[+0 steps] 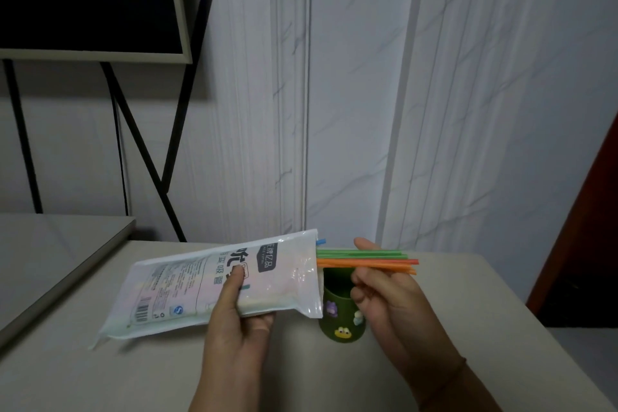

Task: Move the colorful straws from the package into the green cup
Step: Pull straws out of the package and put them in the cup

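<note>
My left hand (pixel 239 318) grips the white plastic straw package (pixel 214 284), holding it above the table with its open end pointing right. Several green and orange straws (pixel 337 259) stick out of that opening, lying level. My right hand (pixel 381 291) pinches these straws between thumb and fingers just right of the package mouth. A blue straw tip (pixel 321 240) peeks out at the package's top corner. The dark green cup (pixel 339 308), decorated with small cartoon figures, stands on the table right below the straws, partly hidden by the package and my right hand.
The beige table (pixel 167 371) runs under both hands. A second grey tabletop (pixel 50 251) adjoins on the left. A black metal stand (pixel 160 144) with a dark framed screen (pixel 83 0) rises at back left. A marbled wall stands behind; a dark red door edge (pixel 588 211) is at right.
</note>
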{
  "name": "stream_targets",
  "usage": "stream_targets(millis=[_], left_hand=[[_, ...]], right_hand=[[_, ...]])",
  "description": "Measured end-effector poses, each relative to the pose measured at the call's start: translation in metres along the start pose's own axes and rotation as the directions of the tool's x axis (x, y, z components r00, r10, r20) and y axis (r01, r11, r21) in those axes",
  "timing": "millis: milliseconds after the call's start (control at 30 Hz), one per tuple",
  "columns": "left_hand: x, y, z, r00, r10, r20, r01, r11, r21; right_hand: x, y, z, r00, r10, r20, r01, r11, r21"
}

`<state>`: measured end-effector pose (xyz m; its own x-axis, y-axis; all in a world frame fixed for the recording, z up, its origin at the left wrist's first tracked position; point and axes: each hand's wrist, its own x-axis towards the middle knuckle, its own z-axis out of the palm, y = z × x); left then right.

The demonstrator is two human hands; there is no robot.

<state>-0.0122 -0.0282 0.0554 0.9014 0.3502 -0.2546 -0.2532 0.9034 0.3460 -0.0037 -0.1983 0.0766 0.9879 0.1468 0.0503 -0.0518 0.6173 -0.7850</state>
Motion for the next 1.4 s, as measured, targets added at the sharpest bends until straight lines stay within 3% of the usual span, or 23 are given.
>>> stream_targets(millis=[133,333,733,1067,1400], left_hand=[[-0.003,0.0,0.001,1.0,0.01,0.007,-0.01,1.0,0.025],[0.002,0.016,-0.004,0.999,0.044,-0.009,-0.044,0.999,-0.011],[-0.004,-0.003,-0.001,1.0,0.023,0.018,-0.024,0.999,0.048],[0.013,0.028,-0.01,0.998,0.04,-0.042,-0.04,0.999,0.004],[0.015,0.032,-0.012,0.998,0.04,-0.056,-0.039,0.999,0.02]], right_hand=[[-0.001,0.009,0.008,0.994,-0.089,-0.056,0.083,0.992,-0.095],[0.005,-0.007,-0.002,0.967,-0.202,-0.155,0.198,0.979,-0.043],[0.005,0.015,0.015,0.991,-0.116,-0.067,0.113,0.993,-0.043],[0.01,-0.025,-0.012,0.942,-0.206,-0.266,0.197,0.979,-0.059],[0.006,-0.044,-0.044,0.886,-0.272,-0.376,0.193,0.953,-0.236]])
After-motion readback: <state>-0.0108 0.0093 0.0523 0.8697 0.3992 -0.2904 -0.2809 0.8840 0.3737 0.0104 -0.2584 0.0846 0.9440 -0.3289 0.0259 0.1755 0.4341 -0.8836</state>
